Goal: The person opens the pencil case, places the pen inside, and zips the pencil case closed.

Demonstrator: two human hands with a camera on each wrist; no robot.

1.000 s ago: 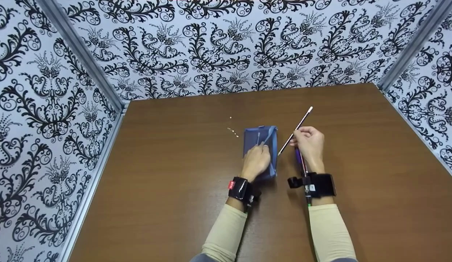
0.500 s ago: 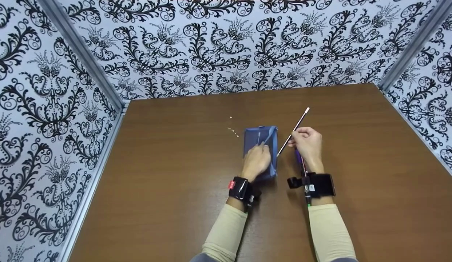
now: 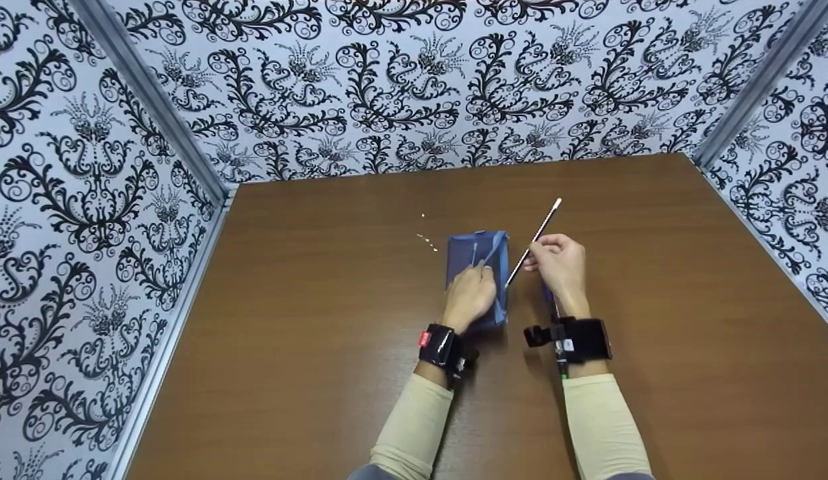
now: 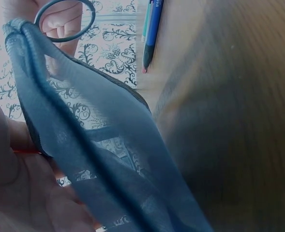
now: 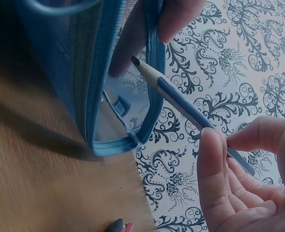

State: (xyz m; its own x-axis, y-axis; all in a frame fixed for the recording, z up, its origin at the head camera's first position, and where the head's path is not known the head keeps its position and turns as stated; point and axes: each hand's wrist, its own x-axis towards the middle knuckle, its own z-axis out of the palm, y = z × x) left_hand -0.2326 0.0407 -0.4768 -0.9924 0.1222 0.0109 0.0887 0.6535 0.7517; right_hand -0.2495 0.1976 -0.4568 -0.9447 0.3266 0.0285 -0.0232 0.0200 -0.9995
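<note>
A blue mesh zip pouch point(image 3: 460, 255) stands on the table with its unzipped mouth facing right. My left hand point(image 3: 472, 293) grips it; in the right wrist view fingers hold the far side of the mouth point(image 5: 154, 92). Between thumb and fingertips my right hand point(image 3: 562, 267) pinches a pencil point(image 3: 543, 227), dark and white in the head view. Its sharpened dark point point(image 5: 137, 61) lies right at the pouch opening, its other end slanting up and away. Through the mesh point(image 4: 98, 130) the left wrist view shows parts of the left hand.
Pens point(image 4: 153, 36) lie on the table beside the pouch, partly hidden under the right hand in the head view. Small white specks point(image 3: 427, 241) mark the wooden tabletop point(image 3: 307, 300) left of the pouch. Patterned walls point(image 3: 414, 87) enclose the back and sides.
The right hand has shifted slightly left with the pencil, bringing its point up to the pouch's mouth. The left hand and pouch have stayed in place.
</note>
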